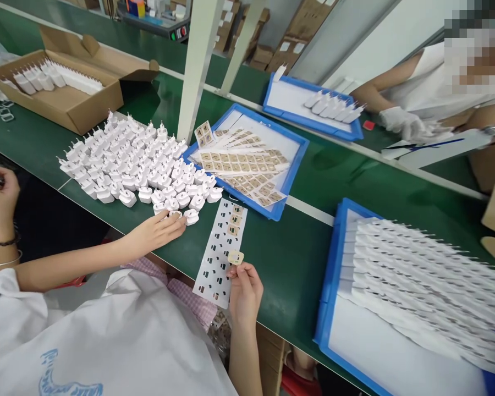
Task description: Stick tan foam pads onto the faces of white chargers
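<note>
Two bare hands meet over the green-topped desk (pixel 292 269). The right hand (pixel 246 294) pinches a small tan, rounded-square piece with an opening in it (pixel 233 260) between thumb and fingertips, just above the right edge of a long white sheet with dark cut-out shapes (pixel 218 253). More tan pieces remain at the sheet's far end. The piece is held by its near side, presumably so that most of its face stays untouched.

The left hand (pixel 159 231) reaches palm down, fingertips over the nearest of many small white plastic parts with thin upright tips (pixel 136 159). These stand crowded together, probably to keep each within easy reach. The sheet lies between both hands, near the blue-rimmed tray (pixel 301 148), where similar tan-patterned sheets (pixel 243 161) are fanned out, perhaps for easy picking.

The left fingers hide the parts beneath, so I cannot tell whether they grip one or merely touch it. The large blue tray at right (pixel 330 297) is cut off by the frame, and its rows of white parts blur. Across the desk, what a co-worker's white-gloved hand (pixel 408 125) holds is hard to make out.
</note>
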Demonstrator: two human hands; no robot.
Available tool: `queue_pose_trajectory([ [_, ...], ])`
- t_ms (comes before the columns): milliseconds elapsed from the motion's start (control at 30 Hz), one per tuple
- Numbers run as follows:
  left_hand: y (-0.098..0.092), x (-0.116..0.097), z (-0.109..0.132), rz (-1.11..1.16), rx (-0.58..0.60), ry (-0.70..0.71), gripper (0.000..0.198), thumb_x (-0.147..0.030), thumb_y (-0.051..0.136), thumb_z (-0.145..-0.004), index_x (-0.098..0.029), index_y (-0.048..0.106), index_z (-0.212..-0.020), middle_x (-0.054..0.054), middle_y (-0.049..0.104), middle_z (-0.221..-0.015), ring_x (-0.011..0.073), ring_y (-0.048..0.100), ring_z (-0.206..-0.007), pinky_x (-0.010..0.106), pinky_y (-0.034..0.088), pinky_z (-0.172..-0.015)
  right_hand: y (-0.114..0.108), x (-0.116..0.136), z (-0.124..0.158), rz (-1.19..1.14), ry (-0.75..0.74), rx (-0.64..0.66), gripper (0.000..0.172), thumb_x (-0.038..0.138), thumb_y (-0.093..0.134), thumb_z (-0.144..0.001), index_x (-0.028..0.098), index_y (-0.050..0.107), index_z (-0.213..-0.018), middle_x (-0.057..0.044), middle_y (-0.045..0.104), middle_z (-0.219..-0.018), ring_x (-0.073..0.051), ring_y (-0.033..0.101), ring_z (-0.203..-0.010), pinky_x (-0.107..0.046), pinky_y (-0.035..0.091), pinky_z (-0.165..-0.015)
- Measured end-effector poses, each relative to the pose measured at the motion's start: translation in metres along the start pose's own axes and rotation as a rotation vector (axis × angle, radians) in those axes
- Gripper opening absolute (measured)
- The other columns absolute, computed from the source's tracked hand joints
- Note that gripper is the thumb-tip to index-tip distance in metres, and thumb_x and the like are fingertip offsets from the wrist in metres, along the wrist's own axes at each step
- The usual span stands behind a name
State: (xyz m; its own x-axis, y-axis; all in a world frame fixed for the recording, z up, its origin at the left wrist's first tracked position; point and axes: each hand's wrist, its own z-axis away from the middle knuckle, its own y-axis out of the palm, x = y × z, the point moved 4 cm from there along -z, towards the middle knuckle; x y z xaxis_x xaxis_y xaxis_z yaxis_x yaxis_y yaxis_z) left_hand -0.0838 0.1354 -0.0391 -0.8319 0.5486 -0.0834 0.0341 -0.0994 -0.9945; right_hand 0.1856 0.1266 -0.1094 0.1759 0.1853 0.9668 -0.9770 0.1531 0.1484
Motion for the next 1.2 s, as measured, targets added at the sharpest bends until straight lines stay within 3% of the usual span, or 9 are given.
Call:
queue_pose_trajectory([
  [167, 0.0, 0.001, 0.016, -0.059, -0.007, -0.016, 0.067, 0.006, 0.036, -0.089, -0.025, 0.055, -0.145, 0.009, 0.053, -0.155, 0.0243, 0.054, -0.139, 0.046, 0.039, -0.12, -0.001, -0.002, 0.0, 0.003, -0.021, -0.009, 0.034, 0.052, 0.075, -0.079, 0.022, 0.058, -0.073, 0.002, 0.054, -0.064, -0.015, 0.052, -0.063, -0.031, 0.044, -0.066],
  [300, 0.003, -0.001, 0.024, -0.252, -0.112, 0.017, 0.059, 0.009, 0.047, -0.083, -0.019, 0.067, -0.13, 0.012, 0.059, -0.148, 0.0271, 0.057, -0.133, 0.044, 0.044, -0.111, 0.001, 0.0, 0.001, 0.008, -0.032, 0.0, 0.037, 0.052, 0.078, -0.078, 0.021, 0.059, -0.071, 0.003, 0.054, -0.064, -0.014, 0.052, -0.062, -0.031, 0.044, -0.066],
  [500, -0.019, 0.007, 0.024, -0.329, -0.281, 0.074, 0.033, 0.006, 0.051, -0.091, -0.015, 0.072, -0.104, 0.012, 0.076, -0.108, 0.0219, 0.068, -0.104, 0.034, 0.047, -0.086, 0.0, 0.009, 0.0, -0.051, -0.053, -0.001, 0.037, 0.051, 0.081, -0.074, 0.021, 0.06, -0.068, 0.003, 0.055, -0.06, -0.013, 0.054, -0.058, -0.031, 0.046, -0.063],
  [633, -0.039, 0.0, 0.027, 0.181, -0.48, 0.022, 0.018, -0.015, 0.059, -0.097, -0.02, 0.063, -0.115, 0.009, 0.076, -0.111, 0.0208, 0.07, -0.101, 0.033, 0.049, -0.085, 0.003, 0.031, 0.002, -0.132, -0.085, -0.062, 0.036, 0.047, 0.083, -0.071, 0.02, 0.06, -0.066, 0.004, 0.055, -0.058, -0.012, 0.052, -0.055, -0.029, 0.047, -0.061],
  [733, -0.042, -0.022, 0.019, 0.83, -0.694, -0.006, 0.037, -0.029, 0.07, -0.093, -0.024, 0.049, -0.123, 0.01, 0.072, -0.12, 0.0216, 0.07, -0.11, 0.033, 0.055, -0.086, 0.02, 0.062, 0.018, -0.24, -0.146, -0.026, 0.03, 0.041, 0.081, -0.076, 0.021, 0.06, -0.067, 0.004, 0.055, -0.059, -0.011, 0.052, -0.054, -0.027, 0.045, -0.057],
  [800, -0.039, -0.044, 0.005, 1.182, -0.775, 0.087, 0.042, -0.027, 0.071, -0.092, -0.027, 0.042, -0.123, 0.01, 0.069, -0.122, 0.0215, 0.069, -0.115, 0.033, 0.056, -0.087, 0.038, 0.085, 0.034, -0.287, -0.209, 0.055, 0.026, 0.036, 0.076, -0.081, 0.021, 0.059, -0.069, 0.003, 0.055, -0.061, -0.012, 0.051, -0.054, -0.026, 0.043, -0.055],
  [867, -0.039, -0.067, -0.012, 1.369, -0.747, 0.203, 0.044, -0.023, 0.07, -0.092, -0.028, 0.04, -0.124, 0.01, 0.066, -0.124, 0.0211, 0.067, -0.117, 0.034, 0.056, -0.09, 0.055, 0.104, 0.051, -0.288, -0.283, 0.125, 0.023, 0.034, 0.071, -0.086, 0.022, 0.059, -0.071, 0.003, 0.055, -0.062, -0.013, 0.051, -0.055, -0.026, 0.042, -0.054],
  [967, -0.043, -0.087, -0.03, 1.405, -0.62, 0.321, 0.044, -0.021, 0.067, -0.093, -0.028, 0.04, -0.126, 0.008, 0.06, -0.118, 0.0195, 0.064, -0.108, 0.033, 0.054, -0.086, 0.065, 0.118, 0.069, -0.26, -0.403, 0.134, 0.018, 0.03, 0.066, -0.09, 0.022, 0.06, -0.075, 0.002, 0.053, -0.063, -0.013, 0.051, -0.059, -0.025, 0.041, -0.054],
  [1200, -0.055, -0.093, -0.031, 1.243, -0.471, 0.383, 0.047, -0.034, 0.069, -0.088, -0.025, 0.046, -0.129, 0.006, 0.055, -0.11, 0.0207, 0.057, -0.097, 0.033, 0.051, -0.081, 0.058, 0.111, 0.081, -0.212, -0.444, 0.15, 0.016, 0.026, 0.061, -0.093, 0.023, 0.058, -0.077, 0.002, 0.049, -0.065, -0.014, 0.05, -0.064, -0.027, 0.041, -0.058],
])
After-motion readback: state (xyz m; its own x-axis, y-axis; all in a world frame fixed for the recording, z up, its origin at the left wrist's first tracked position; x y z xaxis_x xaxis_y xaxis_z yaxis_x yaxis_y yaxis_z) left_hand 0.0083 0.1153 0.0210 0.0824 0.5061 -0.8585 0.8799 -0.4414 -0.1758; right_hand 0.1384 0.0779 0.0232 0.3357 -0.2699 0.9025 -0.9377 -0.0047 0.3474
